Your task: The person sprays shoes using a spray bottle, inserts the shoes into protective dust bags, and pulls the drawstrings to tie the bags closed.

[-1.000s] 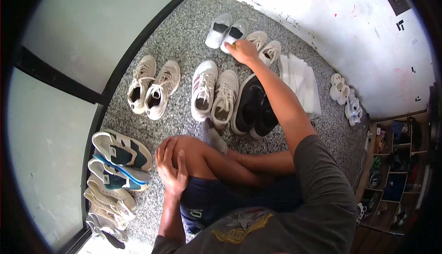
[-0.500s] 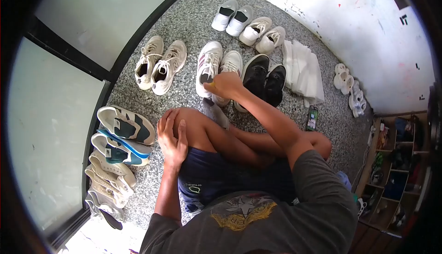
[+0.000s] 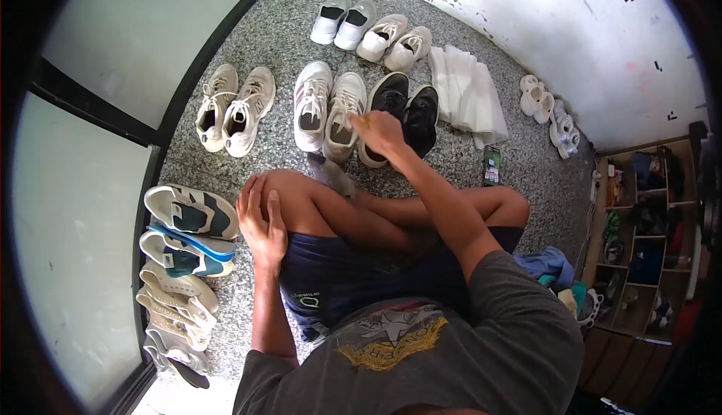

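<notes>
1. The right hand (image 3: pixel 380 131) had just shifted toward three o'clock, off the two near white shoes (image 3: pixel 312 99) to over the closer black shoe's heel, suggesting attention was passing along the row.
2. Its fingers were curled; whether they gripped anything, I could not tell. The left hand (image 3: pixel 262 223) lay loosely spread on the knee (image 3: pixel 284 180).
3. Counted: two near white shoes at eleven, two black shoes (image 3: pixel 423 118) at half past twelve, two beige shoes (image 3: pixel 256 95) at ten, four far white shoes (image 3: pixel 350 37) at twelve, one phone (image 3: pixel 492 163) near three.

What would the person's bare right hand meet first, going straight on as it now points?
Probably the white lace-up sneaker immediately left of the black shoes, though the height of the right hand is unclear.
</notes>
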{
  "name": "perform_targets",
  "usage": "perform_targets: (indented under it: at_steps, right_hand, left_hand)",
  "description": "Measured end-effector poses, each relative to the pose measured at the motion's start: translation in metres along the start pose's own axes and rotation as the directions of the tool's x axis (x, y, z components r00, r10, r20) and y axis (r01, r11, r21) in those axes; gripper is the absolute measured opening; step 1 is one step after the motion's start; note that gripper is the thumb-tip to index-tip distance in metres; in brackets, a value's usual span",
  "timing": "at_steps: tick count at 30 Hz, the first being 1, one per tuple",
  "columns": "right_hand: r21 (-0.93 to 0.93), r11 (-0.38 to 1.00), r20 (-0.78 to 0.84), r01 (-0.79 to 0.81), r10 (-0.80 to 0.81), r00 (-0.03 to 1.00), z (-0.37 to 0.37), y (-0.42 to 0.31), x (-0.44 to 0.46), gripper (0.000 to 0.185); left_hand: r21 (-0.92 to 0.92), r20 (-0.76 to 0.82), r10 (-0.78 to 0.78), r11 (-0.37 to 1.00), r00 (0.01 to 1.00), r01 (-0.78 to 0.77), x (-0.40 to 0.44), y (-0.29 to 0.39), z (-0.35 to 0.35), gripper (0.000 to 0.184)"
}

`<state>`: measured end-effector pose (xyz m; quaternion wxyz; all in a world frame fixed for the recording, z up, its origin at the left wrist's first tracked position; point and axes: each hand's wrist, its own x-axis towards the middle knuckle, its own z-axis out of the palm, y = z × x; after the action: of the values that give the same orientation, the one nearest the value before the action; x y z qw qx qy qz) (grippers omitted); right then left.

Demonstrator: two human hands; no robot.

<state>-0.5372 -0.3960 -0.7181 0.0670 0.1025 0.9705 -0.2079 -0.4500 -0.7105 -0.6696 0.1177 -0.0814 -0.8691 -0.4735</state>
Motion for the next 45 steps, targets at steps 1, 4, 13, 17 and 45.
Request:
perform_targets:
  at_steps: [1,4,13,17,45]
  right_hand:
    - [0.135,0.987,0.01,-0.085,0.084,0.996,-0.005,0.0,0.006,0.081]
    - [0.232,0.967,-0.091,-0.11,0.134,0.987,-0.007,0.005,0.016,0.079]
    - [0.326,0.943,-0.107,0.061,-0.027,0.994,0.009,-0.026,0.013,0.069]
    - [0.182,0.977,-0.192,0.111,-0.075,0.978,0.016,-0.033,0.031,0.075]
    - [-0.008,0.975,-0.314,-0.223,0.209,0.926,-0.026,0.103,-0.086,0.069]
  left_hand:
    - [0.011,-0.002,0.006,1.0,1.0,-0.006,0.0,-0.002,-0.001,0.033]
    - [0.02,0.002,0.007,1.0,1.0,-0.007,-0.001,-0.001,-0.002,0.033]
    - [0.047,0.018,-0.017,0.999,1.0,0.016,0.003,0.002,-0.001,0.033]
    - [0.017,0.021,-0.012,1.0,1.0,0.011,0.003,0.0,0.0,0.033]
    - [-0.099,0.013,0.052,0.994,0.999,-0.05,-0.007,-0.013,0.005,0.038]
